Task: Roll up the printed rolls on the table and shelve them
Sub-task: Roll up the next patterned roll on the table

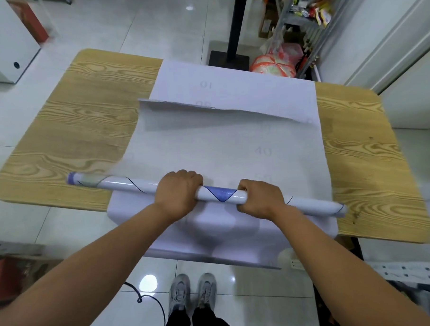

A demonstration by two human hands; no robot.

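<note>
A long white printed roll (220,194) with blue wavy markings lies across the wooden table (89,124), partly wound up. My left hand (177,191) grips it from above near the middle. My right hand (261,197) grips it a little to the right. The loose part of the roll's sheet (208,143) spreads away from me, its far edge curled up. Under it lies another white sheet (230,85) with faint printed numbers, and its near end hangs over the table's front edge.
A metal shelf rack (301,23) with packets and bags stands beyond the table at the right. A black post on a base (229,58) rises behind the table. A white cabinet (4,41) is at the far left. A black cable (151,301) lies on the floor by my feet.
</note>
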